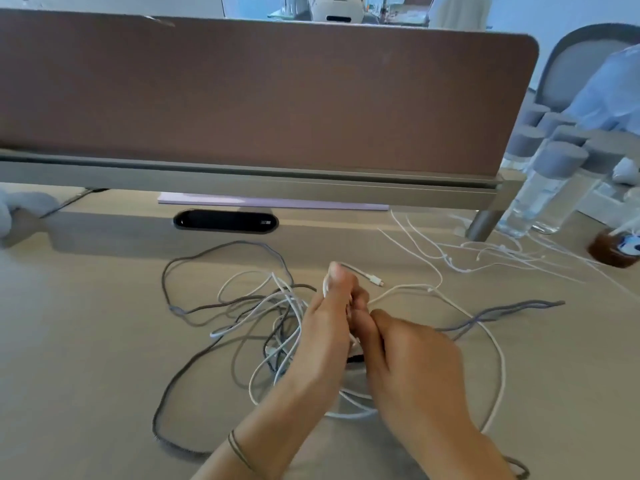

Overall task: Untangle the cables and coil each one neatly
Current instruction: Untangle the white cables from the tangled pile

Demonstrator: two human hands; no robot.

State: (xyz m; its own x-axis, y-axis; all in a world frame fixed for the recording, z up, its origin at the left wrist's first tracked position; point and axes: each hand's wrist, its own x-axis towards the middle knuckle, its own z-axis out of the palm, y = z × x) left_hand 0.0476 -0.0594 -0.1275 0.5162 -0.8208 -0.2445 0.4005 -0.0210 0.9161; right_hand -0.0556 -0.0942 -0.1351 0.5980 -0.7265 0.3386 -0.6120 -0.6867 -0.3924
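A tangle of white and grey cables lies on the beige desk in front of me. My left hand grips a white cable near its end, and the small plug sticks out to the right past my thumb. My right hand meets the left one and pinches the same white cable just below it. From the hands the white cable runs right in a wide loop and back under my right wrist. A grey braided cable loops around the left of the pile, and another grey end trails off right.
A brown divider panel on a metal rail closes the back of the desk, with a black cable slot below it. Thin white cords lie at the right rear near clear bottles. A person in a light sleeve sits at the far right.
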